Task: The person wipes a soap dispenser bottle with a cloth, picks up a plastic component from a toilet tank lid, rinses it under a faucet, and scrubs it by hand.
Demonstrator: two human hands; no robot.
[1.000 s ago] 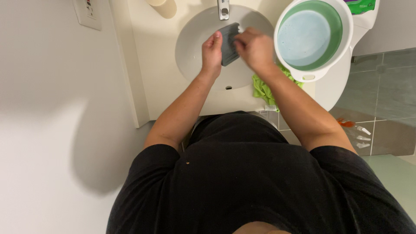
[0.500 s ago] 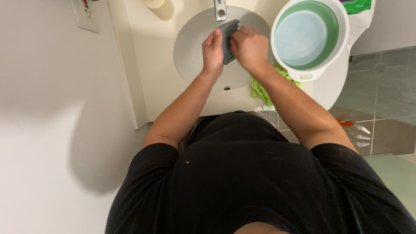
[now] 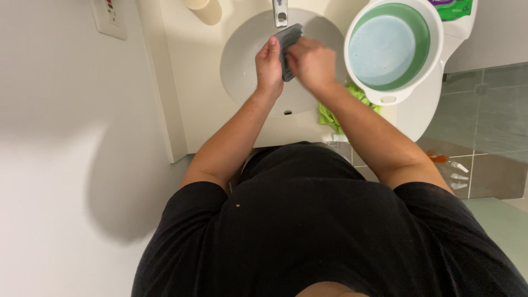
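Observation:
Over the white sink basin [image 3: 242,71] both my hands hold a flat dark grey object [image 3: 288,39], just below the metal faucet [image 3: 280,11]. My left hand [image 3: 268,65] grips its left edge with the fingers curled up along it. My right hand [image 3: 311,63] is closed over its right side and hides much of it. I cannot tell what the grey object is.
A round green-and-white basin [image 3: 389,47] holding pale liquid stands right of the sink. A crumpled green cloth [image 3: 332,114] lies on the counter edge. A cream cup [image 3: 204,9] is at the back left, a wall outlet [image 3: 110,17] farther left. Spray bottles [image 3: 448,163] lie on the tiled floor.
Both hands with the grey object have stayed over the sink, shifting slightly toward the faucet. The grip has changed little.

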